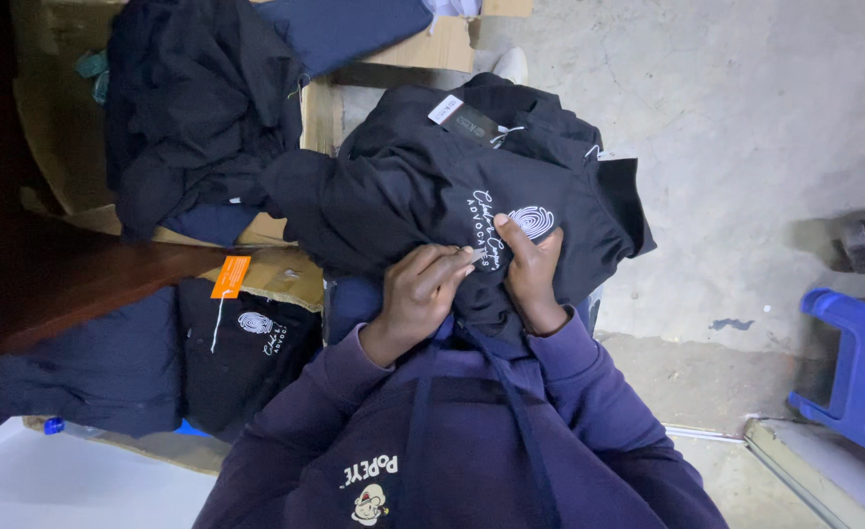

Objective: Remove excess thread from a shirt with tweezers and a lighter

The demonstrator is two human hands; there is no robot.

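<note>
Nearest is the person's own purple hoodie (472,441), with a dark strap over the chest. Just above it, both hands meet on a black garment (452,196) that lies bunched on the lap, so its white chest print faces up and is easy to reach. Left hand (415,299) pinches something small and pale at the print; it may be a sticker or a thread, I cannot tell. Right hand (530,269) is closed on the cloth beside it, thumb on the print, keeping the fabric flat. Further left, more dark clothes (197,108) are heaped on cardboard (423,49), one with an orange tag (230,276). A blue stool (859,372) stands on the concrete floor (746,127).
</note>
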